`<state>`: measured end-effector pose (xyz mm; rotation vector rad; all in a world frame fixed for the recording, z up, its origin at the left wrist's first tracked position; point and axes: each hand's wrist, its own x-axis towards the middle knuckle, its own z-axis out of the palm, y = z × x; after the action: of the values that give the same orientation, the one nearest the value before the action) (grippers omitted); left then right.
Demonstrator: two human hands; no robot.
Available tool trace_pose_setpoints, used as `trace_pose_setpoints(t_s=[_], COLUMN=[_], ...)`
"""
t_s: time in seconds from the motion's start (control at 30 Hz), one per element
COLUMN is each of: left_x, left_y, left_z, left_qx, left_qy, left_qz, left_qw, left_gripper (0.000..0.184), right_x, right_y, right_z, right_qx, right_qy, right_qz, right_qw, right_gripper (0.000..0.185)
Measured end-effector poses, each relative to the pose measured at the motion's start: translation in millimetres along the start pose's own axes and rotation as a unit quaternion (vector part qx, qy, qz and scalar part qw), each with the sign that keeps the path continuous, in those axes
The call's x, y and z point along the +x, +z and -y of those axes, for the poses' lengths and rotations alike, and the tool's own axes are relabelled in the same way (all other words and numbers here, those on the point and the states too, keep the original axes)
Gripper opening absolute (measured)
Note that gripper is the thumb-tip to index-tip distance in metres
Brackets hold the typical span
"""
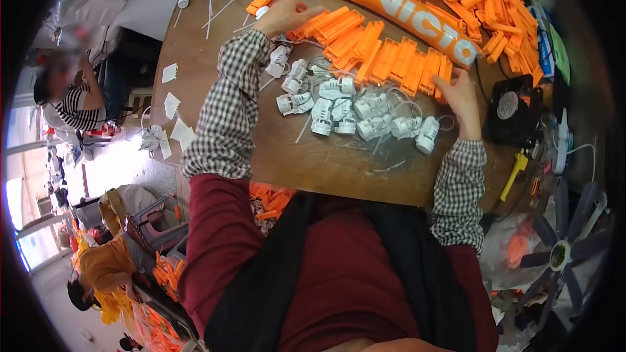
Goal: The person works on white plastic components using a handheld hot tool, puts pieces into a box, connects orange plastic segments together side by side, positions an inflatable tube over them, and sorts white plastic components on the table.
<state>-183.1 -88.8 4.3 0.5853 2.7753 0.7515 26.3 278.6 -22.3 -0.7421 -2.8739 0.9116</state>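
A slanting row of orange plastic pieces (391, 58) lies across the brown table. My left hand (283, 16) is at the row's upper left end, its fingers closed on an orange piece there. At the right end, my right hand (462, 94) has its thumb and fingers on the last orange piece. Below the row, between my forearms, lie several small white plastic units (339, 107) with thin wires, some partly overlapping. My fingertips are partly hidden against the orange pieces.
An orange inflated tube (398, 13) with white lettering lies behind the row, before a big orange heap (502, 0). A black fan-like device (515, 107) and yellow tool (515, 175) are at right. A bladed fan (559, 254) stands lower right. Other people work at left.
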Motion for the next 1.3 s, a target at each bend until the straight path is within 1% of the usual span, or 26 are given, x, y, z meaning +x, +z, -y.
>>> trace_pose_setpoints(t_s=[0.03,0.07,0.13,0.17,0.2,0.27,0.3,0.33,0.37,0.4,0.43,0.47,0.53,0.57,0.6,0.67,0.8,0.87,0.9,0.93,1.0,1.07,1.13,1.2,1.27,1.3], left_x=[6,5,0,5,5,3,5,0,-7,-14,-17,-17,-28,-33,-38,-50,-67,-54,-57,-61,-67,-72,-75,-83,-97,-112], left_y=[1,-2,-9,2,4,2,-4,-6,-6,-8,1,7,3,-6,-5,-1,8,18,19,20,19,16,14,5,-3,-16], left_z=[-2,-12,-38,-32,-37,-45,-50,-52,-53,-55,-43,-32,-39,-38,-40,-43,-56,-36,-41,-45,-51,-57,-58,-60,-63,-71], left_qx=[0.078,0.076,0.011,0.030,0.030,-0.011,-0.039,-0.038,-0.107,-0.177,-0.301,-0.301,-0.360,-0.391,-0.394,-0.442,-0.451,-0.461,-0.449,-0.438,-0.449,-0.327,-0.341,-0.333,-0.359,-0.350], left_qy=[-0.031,-0.024,-0.054,-0.015,-0.012,-0.053,-0.085,-0.085,-0.106,-0.127,-0.127,-0.127,-0.169,-0.179,-0.181,-0.184,-0.144,-0.148,-0.163,-0.178,-0.150,-0.138,-0.118,-0.055,-0.027,-0.008], left_qz=[0.065,0.072,0.209,0.164,0.166,0.227,0.269,0.267,0.284,0.299,0.294,0.294,0.262,0.306,0.307,0.332,0.274,0.292,0.276,0.259,0.249,0.163,0.150,0.158,0.110,0.073], left_qw=[0.994,0.994,0.976,0.986,0.986,0.972,0.959,0.959,0.947,0.929,0.898,0.898,0.879,0.849,0.848,0.813,0.837,0.825,0.834,0.842,0.845,0.921,0.920,0.928,0.926,0.934], left_gripper=[0.070,0.070,0.082,0.088,0.088,0.077,0.069,0.069,0.065,0.062,0.054,0.054,0.059,0.060,0.060,0.056,0.046,0.047,0.049,0.050,0.049,0.044,0.043,0.045,0.044,0.043], right_x=[14,21,8,10,-1,9,9,9,10,9,9,8,9,11,10,8,5,14,13,9,0,-8,-21,-33,-43,-49], right_y=[9,12,5,12,-6,19,23,30,35,32,23,18,26,36,40,45,51,61,59,58,56,58,50,45,38,30], right_z=[-12,-23,18,22,54,52,59,67,75,83,93,101,112,112,118,126,137,128,127,123,121,124,129,138,151,160], right_qx=[0.114,0.225,0.161,0.193,0.162,0.310,0.310,0.381,0.450,0.451,0.390,0.327,0.321,0.388,0.452,0.456,0.444,0.468,0.546,0.543,0.614,0.625,0.603,0.609,0.612,0.590], right_qy=[-0.002,-0.003,0.003,0.025,0.072,0.046,0.044,0.049,0.053,0.051,0.047,0.044,0.048,0.064,0.080,0.096,0.076,0.074,0.087,0.085,0.075,0.077,0.068,0.036,0.001,-0.017], right_qz=[0.067,0.130,0.113,0.129,0.174,0.201,0.201,0.203,0.204,0.206,0.242,0.276,0.285,0.290,0.296,0.336,0.358,0.373,0.422,0.423,0.384,0.365,0.337,0.302,0.272,0.259], right_qw=[0.991,0.966,0.980,0.972,0.969,0.928,0.928,0.901,0.868,0.867,0.887,0.903,0.902,0.872,0.838,0.818,0.818,0.798,0.718,0.721,0.686,0.686,0.720,0.733,0.743,0.765], right_gripper=[0.064,0.059,0.052,0.053,0.054,0.055,0.055,0.054,0.053,0.053,0.051,0.048,0.044,0.044,0.045,0.047,0.048,0.045,0.041,0.041,0.040,0.040,0.037,0.040,0.042,0.040])
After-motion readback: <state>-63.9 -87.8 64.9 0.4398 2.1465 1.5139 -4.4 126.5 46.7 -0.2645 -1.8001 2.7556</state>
